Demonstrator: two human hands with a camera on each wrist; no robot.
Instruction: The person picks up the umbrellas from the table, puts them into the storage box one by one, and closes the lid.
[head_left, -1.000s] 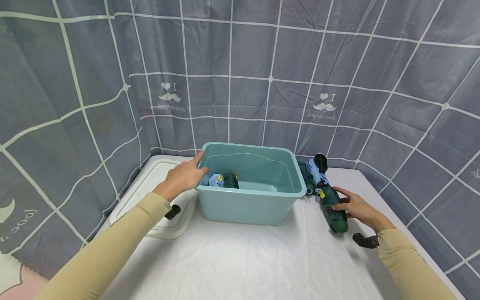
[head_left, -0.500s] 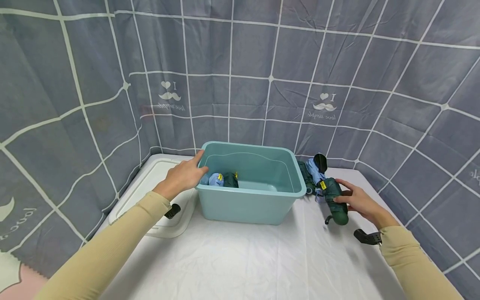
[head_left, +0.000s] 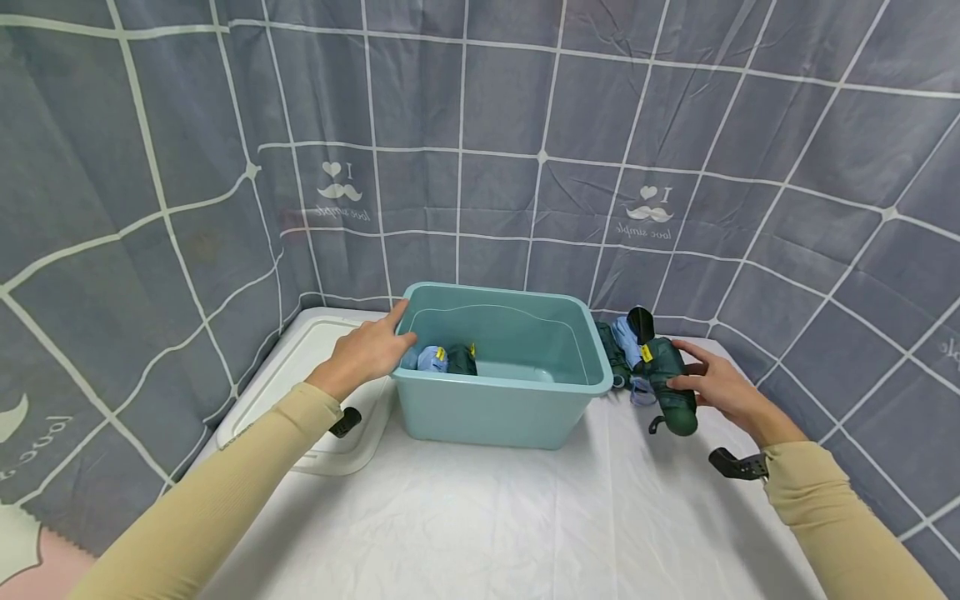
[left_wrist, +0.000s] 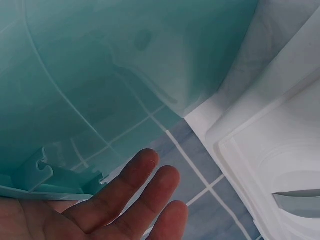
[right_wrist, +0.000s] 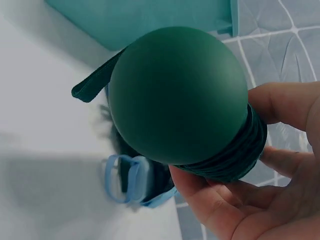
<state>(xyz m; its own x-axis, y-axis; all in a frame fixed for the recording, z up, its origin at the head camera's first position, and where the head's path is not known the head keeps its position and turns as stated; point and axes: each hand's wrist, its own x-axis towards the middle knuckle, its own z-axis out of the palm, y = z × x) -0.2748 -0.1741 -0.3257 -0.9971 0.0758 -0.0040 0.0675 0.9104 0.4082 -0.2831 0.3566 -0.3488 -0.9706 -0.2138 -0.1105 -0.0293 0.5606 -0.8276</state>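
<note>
My right hand [head_left: 723, 392] grips a folded dark green umbrella [head_left: 667, 375] at the right of the table; its round green end and short strap face the right wrist camera. A folded light blue umbrella [head_left: 628, 340] and another dark green umbrella [head_left: 612, 354] lie beside it. On the left rim of the teal storage bin [head_left: 495, 417] rests my left hand [head_left: 367, 354]. In the left wrist view, its fingers [left_wrist: 162, 187] extend loosely outside the bin wall. Inside the bin sit a light blue umbrella [head_left: 432, 359] and a dark green umbrella [head_left: 462, 361], partly hidden by the front wall.
A white lid [head_left: 322, 346] lies flat left of the bin, partly under my left forearm. White cloth [head_left: 495, 525] covers the table. Grey curtains with white grid lines [head_left: 495, 108] stand close behind and at both sides.
My right hand has moved the dark green umbrella slightly away from me, toward the other umbrellas, and turned it so its strap shows. My left hand has stayed on the rim.
</note>
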